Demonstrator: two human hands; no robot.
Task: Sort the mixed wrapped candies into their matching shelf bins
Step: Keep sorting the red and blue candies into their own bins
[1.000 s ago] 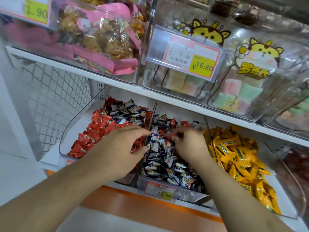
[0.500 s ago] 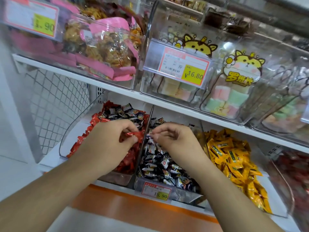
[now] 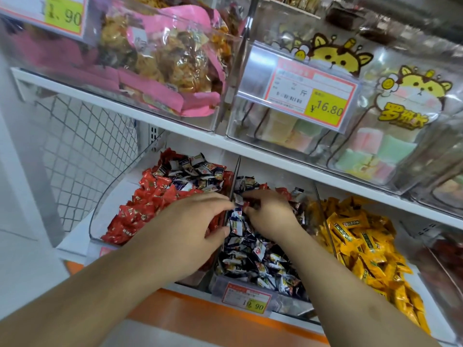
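Observation:
Three clear bins sit side by side on the lower shelf. The left bin (image 3: 100, 221) holds red wrapped candies (image 3: 147, 204) with dark blue-and-white ones (image 3: 193, 169) mixed in at the back. The middle bin (image 3: 288, 303) holds dark blue-and-white candies (image 3: 253, 256), with a few red ones (image 3: 283, 191) at its back. The right bin holds yellow candies (image 3: 360, 241). My left hand (image 3: 190, 229) lies over the red pile, its fingertips at the divider (image 3: 236, 171), and nothing shows in it. My right hand (image 3: 270, 211) is in the middle bin, fingertips pinched on a dark candy (image 3: 239, 199).
The upper shelf carries clear bins of pink snack bags (image 3: 175, 66) and pastel marshmallow packs (image 3: 370, 151), with a 16.80 price tag (image 3: 308, 96). A 18.90 tag (image 3: 246, 298) hangs on the middle bin. A wire mesh panel (image 3: 82, 151) closes the left side.
My left hand has let go of the red candy it held and moved right to the divider. My right hand has dipped back into the middle bin's pile.

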